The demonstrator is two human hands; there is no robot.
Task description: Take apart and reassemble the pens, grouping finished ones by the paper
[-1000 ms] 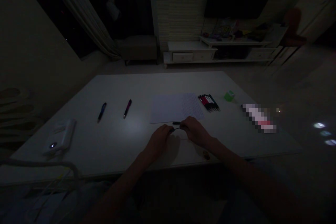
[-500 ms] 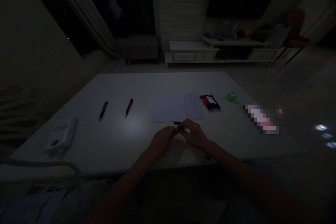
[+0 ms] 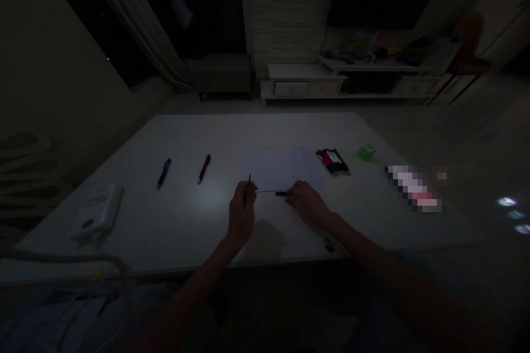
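The left hand (image 3: 242,215) is closed around a thin dark rod (image 3: 249,180), which sticks up out of its grip just in front of the near edge of a sheet of paper (image 3: 281,168). The right hand (image 3: 307,204) lies low on the bench (image 3: 265,132), with its fingers curled inward and its fingertips (image 3: 290,191) at a black pen part (image 3: 282,193). That part lies at the paper's near edge, but the dim light hides whether the hand has hold of it. The two hands are apart, on either side of it.

Farther left on the bench lie a blue pen (image 3: 164,173) and a magenta pen (image 3: 203,169). To the paper's right are a tight row of pens (image 3: 333,162) and a small green block (image 3: 366,151). A white box-shaped device (image 3: 97,212) sits at the left side.
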